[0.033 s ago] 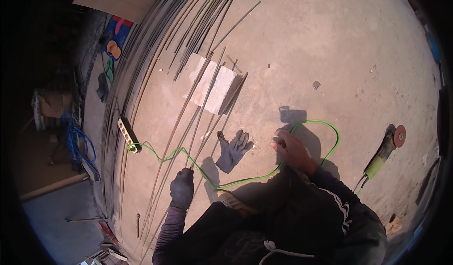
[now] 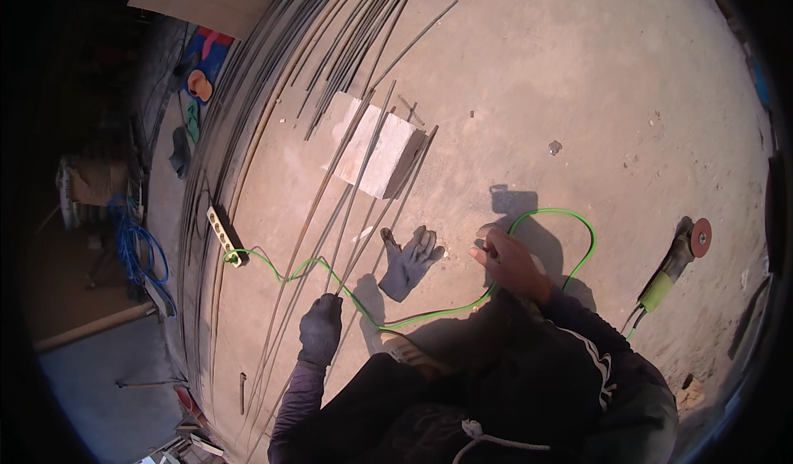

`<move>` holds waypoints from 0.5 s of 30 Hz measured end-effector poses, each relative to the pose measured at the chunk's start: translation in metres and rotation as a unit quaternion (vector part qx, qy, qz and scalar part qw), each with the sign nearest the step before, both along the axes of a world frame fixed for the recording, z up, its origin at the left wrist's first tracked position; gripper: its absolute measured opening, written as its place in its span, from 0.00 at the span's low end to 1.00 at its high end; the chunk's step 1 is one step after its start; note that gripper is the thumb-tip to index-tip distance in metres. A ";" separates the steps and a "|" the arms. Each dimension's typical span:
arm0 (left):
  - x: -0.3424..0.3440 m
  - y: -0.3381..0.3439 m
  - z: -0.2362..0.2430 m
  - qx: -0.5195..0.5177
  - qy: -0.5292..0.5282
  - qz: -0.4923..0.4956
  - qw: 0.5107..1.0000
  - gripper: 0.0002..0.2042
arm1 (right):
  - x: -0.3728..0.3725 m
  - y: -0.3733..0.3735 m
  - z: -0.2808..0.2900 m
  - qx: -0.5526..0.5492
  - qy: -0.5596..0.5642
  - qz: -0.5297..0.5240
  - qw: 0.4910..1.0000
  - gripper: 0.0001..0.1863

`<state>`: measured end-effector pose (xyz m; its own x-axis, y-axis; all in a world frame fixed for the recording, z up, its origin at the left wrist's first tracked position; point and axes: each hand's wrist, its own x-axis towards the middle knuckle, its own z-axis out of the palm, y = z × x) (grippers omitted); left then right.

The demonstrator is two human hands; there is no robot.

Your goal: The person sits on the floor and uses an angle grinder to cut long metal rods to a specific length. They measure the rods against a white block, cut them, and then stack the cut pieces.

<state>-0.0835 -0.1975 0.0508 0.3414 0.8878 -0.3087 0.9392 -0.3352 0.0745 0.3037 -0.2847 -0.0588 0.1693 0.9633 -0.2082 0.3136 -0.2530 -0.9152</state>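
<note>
Left hand [image 2: 320, 329], in a dark glove: fingers curled round the near end of a thin metal rod [image 2: 357, 201], which runs toward 1 o'clock across a pale block [image 2: 382, 154]. Right hand [image 2: 510, 259], bare: fingers drawn together, seemingly pinching the green cable [image 2: 578, 220]; exact grip cannot be told. The cable loops at 1 o'clock of that hand, then trails toward 9 o'clock to a power strip [image 2: 225, 233]. A loose glove [image 2: 408, 260] lies on the concrete floor [image 2: 578, 84] between the hands. Angle grinder [image 2: 676, 261] at 3 o'clock of the right hand, well apart. Rod bundle [image 2: 330, 42] at 11 o'clock.
</note>
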 end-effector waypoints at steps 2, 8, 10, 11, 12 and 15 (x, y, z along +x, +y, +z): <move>0.010 -0.002 -0.001 -0.019 -0.065 -0.004 0.998 0.09 | -0.006 0.013 -0.006 -0.001 0.033 0.055 0.998 0.22; 0.085 -0.008 0.015 -0.203 -0.205 0.039 0.957 0.11 | -0.056 0.060 0.024 -0.211 0.453 0.049 0.865 0.24; 0.093 -0.002 0.011 -0.240 -0.215 0.000 0.947 0.11 | -0.060 0.071 0.024 -0.220 0.560 -0.017 0.799 0.23; 0.092 0.000 0.022 -0.299 -0.227 0.050 0.926 0.12 | -0.052 0.079 0.023 -0.194 0.545 -0.053 0.814 0.23; 0.087 0.003 0.041 -0.357 -0.239 0.096 0.898 0.13 | -0.030 0.090 0.021 -0.165 0.527 -0.091 0.829 0.22; 0.008 -0.024 0.056 -0.400 -0.220 0.154 0.876 0.17 | 0.053 0.132 0.031 -0.078 0.414 -0.176 0.890 0.20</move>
